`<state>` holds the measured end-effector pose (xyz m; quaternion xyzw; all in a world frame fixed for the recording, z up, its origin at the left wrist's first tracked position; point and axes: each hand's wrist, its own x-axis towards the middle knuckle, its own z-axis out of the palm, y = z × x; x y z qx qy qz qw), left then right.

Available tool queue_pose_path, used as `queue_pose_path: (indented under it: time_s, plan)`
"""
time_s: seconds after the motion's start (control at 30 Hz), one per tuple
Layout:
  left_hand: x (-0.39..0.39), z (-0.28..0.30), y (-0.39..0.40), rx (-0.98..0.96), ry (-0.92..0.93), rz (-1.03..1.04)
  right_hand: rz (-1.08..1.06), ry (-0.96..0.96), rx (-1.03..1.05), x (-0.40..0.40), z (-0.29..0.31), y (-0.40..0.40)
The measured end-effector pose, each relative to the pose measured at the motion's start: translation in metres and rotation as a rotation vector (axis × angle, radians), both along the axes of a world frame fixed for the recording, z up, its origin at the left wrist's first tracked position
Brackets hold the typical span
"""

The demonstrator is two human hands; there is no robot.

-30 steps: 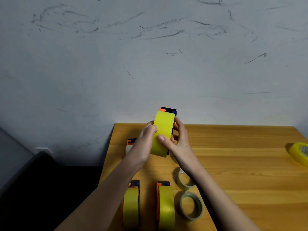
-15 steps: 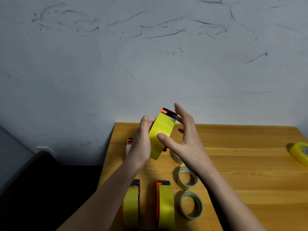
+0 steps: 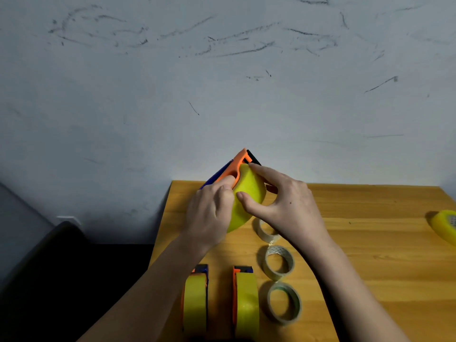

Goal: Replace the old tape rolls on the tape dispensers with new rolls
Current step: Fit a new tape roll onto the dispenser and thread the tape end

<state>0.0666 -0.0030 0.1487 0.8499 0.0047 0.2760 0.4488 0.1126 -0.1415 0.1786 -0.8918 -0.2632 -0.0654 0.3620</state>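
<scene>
An orange, blue and black tape dispenser [image 3: 237,166] with a yellow tape roll [image 3: 248,193] on it is held above the far left of the wooden table [image 3: 370,267]. My left hand [image 3: 209,213] grips the dispenser from the left, thumb on its orange frame. My right hand [image 3: 283,206] pinches the yellow roll, thumb on its face and fingers over its top edge. Two more dispensers [image 3: 195,299] [image 3: 245,302] carrying yellow rolls stand at the near edge. Three nearly used-up clear rolls [image 3: 266,230] [image 3: 278,262] [image 3: 283,302] lie in a row to their right.
Another yellow tape roll [image 3: 446,225] lies at the table's right edge. A scuffed white wall [image 3: 222,82] rises behind the table. A dark chair [image 3: 61,267] stands to the left, below the table edge.
The dispenser has tilted over to the left, showing its orange side. My right hand, spread open half a second ago, has closed back onto the yellow roll.
</scene>
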Motion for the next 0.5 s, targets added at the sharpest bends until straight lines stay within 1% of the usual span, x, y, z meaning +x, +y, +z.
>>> queue_pose_path:
  time_s: [0.07, 0.13, 0.3, 0.4, 0.5]
  plan:
    - [-0.0005, 0.0016, -0.0006, 0.095, -0.012, 0.016, 0.002, 0.016, 0.031, 0.0000, -0.0006, -0.0018]
    - [-0.0012, 0.0018, -0.0011, 0.114, -0.029, 0.022, -0.002, 0.019, 0.049, -0.0003, -0.0007, -0.0029]
    - [-0.0034, 0.0083, -0.0024, 0.110, -0.011, 0.017, -0.021, 0.006, 0.059, -0.0027, -0.0043, -0.0018]
    - [-0.0047, 0.0095, -0.0052, 0.139, 0.014, 0.031, -0.074, -0.005, 0.119, -0.0009, -0.0082, -0.0017]
    - [-0.0071, 0.0098, -0.0059, 0.116, 0.028, 0.031, -0.041, 0.030, 0.096, -0.0021, -0.0102, -0.0040]
